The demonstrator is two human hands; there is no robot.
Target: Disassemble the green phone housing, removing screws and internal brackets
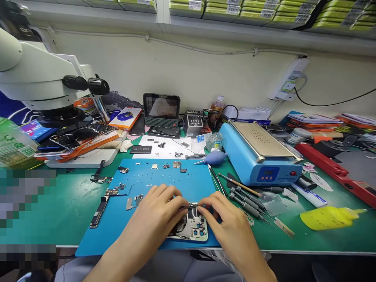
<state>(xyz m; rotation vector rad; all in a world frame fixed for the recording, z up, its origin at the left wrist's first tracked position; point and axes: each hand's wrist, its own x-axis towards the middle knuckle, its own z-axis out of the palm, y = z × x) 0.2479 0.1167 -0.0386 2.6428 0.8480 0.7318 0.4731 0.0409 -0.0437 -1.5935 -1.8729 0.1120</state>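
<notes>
At the far left a white microscope [35, 74] overhangs a pile of phones in orange cases [82, 139], and a long dark circuit board [98, 213] lies at the left edge of the blue work mat [164, 178]. Near the mat's front edge sits the opened phone housing [192, 227], back shell up with its innards bare. The left hand [158, 213] rests over its left half, fingers curled and pinching at the top edge; the right hand [226, 221] meets it there, fingertips closed on a small metal part [192, 204] at the frame's upper rim. The housing looks light and stiff, but probably fragile inside, so I judge the bare frame edges the safest hold. To the right lie a row of screwdrivers [246, 199], a blue heating plate [261, 156] whose red display is too small to read, and a yellow bottle [330, 217]. No brand or label is legible.
</notes>
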